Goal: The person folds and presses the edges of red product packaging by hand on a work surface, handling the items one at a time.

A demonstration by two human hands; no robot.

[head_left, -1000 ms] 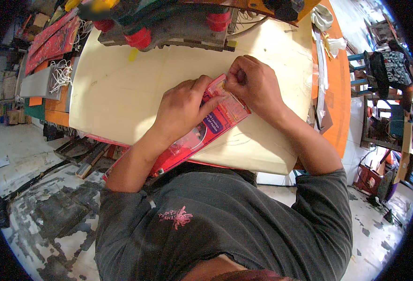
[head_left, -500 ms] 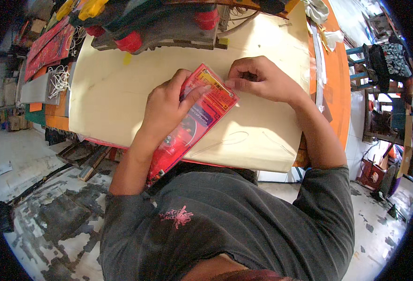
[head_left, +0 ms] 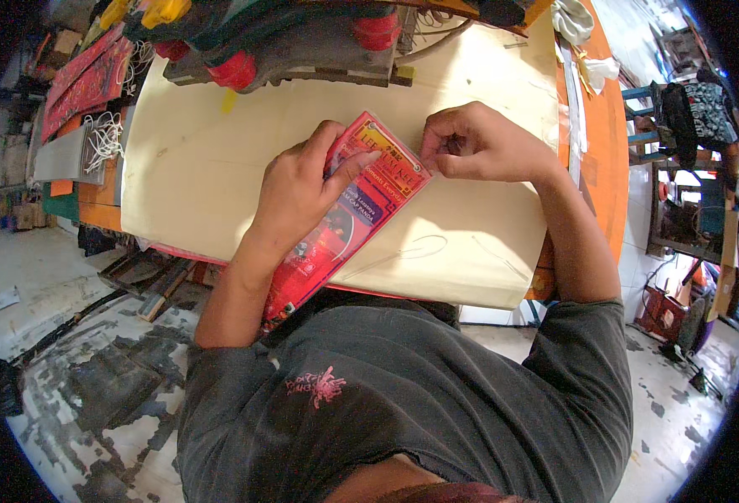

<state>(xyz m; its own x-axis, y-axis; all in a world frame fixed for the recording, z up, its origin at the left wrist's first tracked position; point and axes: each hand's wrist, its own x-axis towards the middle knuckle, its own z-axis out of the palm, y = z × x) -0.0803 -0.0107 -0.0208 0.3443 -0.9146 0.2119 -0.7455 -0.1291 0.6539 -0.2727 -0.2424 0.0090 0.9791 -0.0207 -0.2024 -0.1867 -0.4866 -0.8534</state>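
A long red printed sheet (head_left: pixel 357 201) with a glossy surface lies slantwise over the table's near edge. Metal eyelets sit in its two far corners. My left hand (head_left: pixel 298 184) grips the sheet from its left side, thumb on top. At the right-hand corner eyelet, my right hand (head_left: pixel 491 147) is closed in a pinch, fingertips beside the sheet's edge. What lies between those fingers is too small to make out. Thin string (head_left: pixel 420 247) curves in a loop on the cream table cover (head_left: pixel 202 180), right of the sheet.
A dark machine with red feet (head_left: pixel 233 71) stands at the far edge. White cords (head_left: pixel 105 138) and red printed sheets (head_left: pixel 88 84) are piled at the left. An orange tabletop strip (head_left: pixel 600 168) runs along the right, with crumpled cloth (head_left: pixel 572 21) at its far end.
My right hand has shifted slightly right, and its fingertips have come down beside the corner eyelet. My left hand and the sheet stay almost in place.
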